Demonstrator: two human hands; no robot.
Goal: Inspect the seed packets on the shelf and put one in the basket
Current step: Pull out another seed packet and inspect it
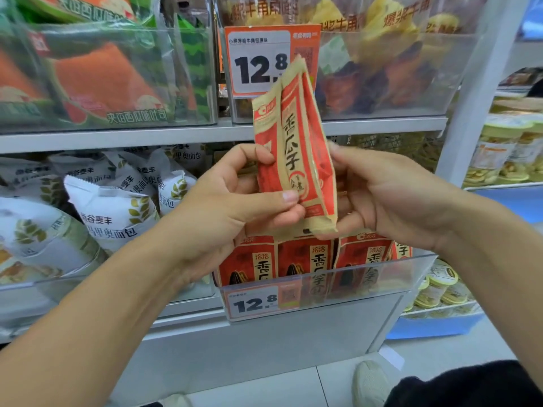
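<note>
Shelved seed packets (305,259) half hidden

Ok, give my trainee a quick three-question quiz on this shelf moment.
1. True or false: both hands hold the red packet.
2. What price shows on the lower tag?
3. The bin below the held packet contains: A) white bread bags, B) more red packets, C) jars.

Key:
1. True: the left hand and right hand both grip it.
2. 12.8
3. B
</note>
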